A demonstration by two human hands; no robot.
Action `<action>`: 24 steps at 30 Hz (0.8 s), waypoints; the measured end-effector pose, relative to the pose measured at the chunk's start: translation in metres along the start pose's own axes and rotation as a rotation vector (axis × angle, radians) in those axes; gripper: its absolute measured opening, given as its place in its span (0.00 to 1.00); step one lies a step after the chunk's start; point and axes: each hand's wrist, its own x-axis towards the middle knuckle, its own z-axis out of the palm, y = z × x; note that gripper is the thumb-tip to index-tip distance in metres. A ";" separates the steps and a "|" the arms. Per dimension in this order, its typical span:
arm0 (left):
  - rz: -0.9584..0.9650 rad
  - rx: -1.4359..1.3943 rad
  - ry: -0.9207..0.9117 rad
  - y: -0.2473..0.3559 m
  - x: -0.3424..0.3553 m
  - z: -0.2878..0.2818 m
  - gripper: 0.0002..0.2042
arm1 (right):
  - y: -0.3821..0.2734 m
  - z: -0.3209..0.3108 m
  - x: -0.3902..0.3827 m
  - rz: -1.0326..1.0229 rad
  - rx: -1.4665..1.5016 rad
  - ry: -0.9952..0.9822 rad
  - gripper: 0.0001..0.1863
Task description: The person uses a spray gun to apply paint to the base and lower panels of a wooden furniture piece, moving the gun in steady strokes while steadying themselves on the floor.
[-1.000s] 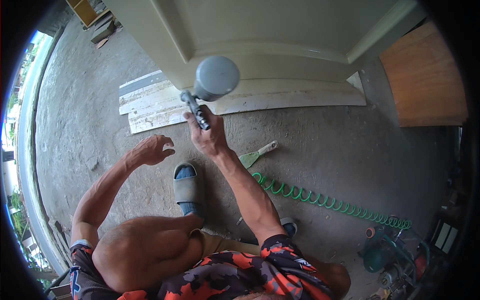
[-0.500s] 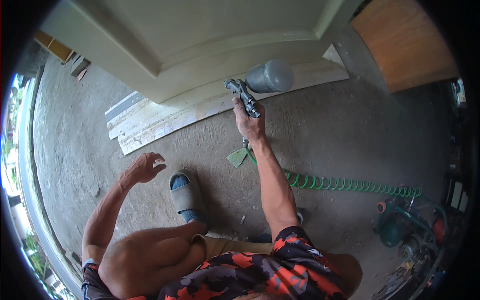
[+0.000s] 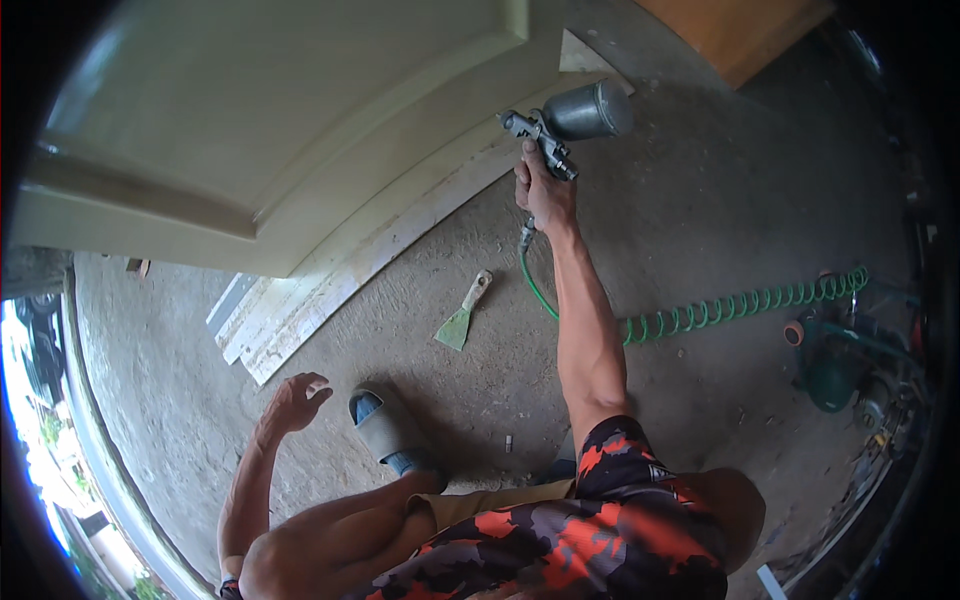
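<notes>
My right hand [image 3: 546, 192] is wrapped round the handle of a metal spray gun [image 3: 540, 140] with a grey cup [image 3: 590, 110] on its side. The gun's nozzle faces the lower part of a pale olive panelled door [image 3: 270, 130], a short gap away. From the handle's base a green air hose [image 3: 535, 285] runs down behind my forearm and comes out as a coil on the right. My left hand [image 3: 297, 402] hangs over the floor by my slippered foot, fingers loosely curled and apart, holding nothing.
White boards [image 3: 290, 335] lie on the concrete floor under the door. A putty knife [image 3: 462, 315] with a green-coated blade rests between my hands. At the right stands a green air compressor [image 3: 830, 375]. A brown wooden panel [image 3: 745, 35] is at the far right.
The spray gun and my right hand have moved right along the door's lower edge as the view turned. The putty knife, partly hidden before, now shows whole.
</notes>
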 end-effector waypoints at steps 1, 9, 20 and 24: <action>-0.012 0.011 -0.014 0.004 0.000 -0.002 0.20 | -0.004 -0.006 0.007 -0.012 -0.017 0.019 0.23; -0.042 -0.008 -0.038 0.009 0.000 -0.003 0.20 | -0.037 -0.047 0.057 -0.090 0.111 0.039 0.23; -0.079 0.001 -0.046 0.010 -0.002 -0.001 0.20 | -0.054 -0.055 0.071 -0.183 0.176 0.263 0.19; -0.077 0.009 -0.053 -0.001 -0.001 0.000 0.21 | -0.030 -0.037 0.053 -0.091 0.208 0.134 0.19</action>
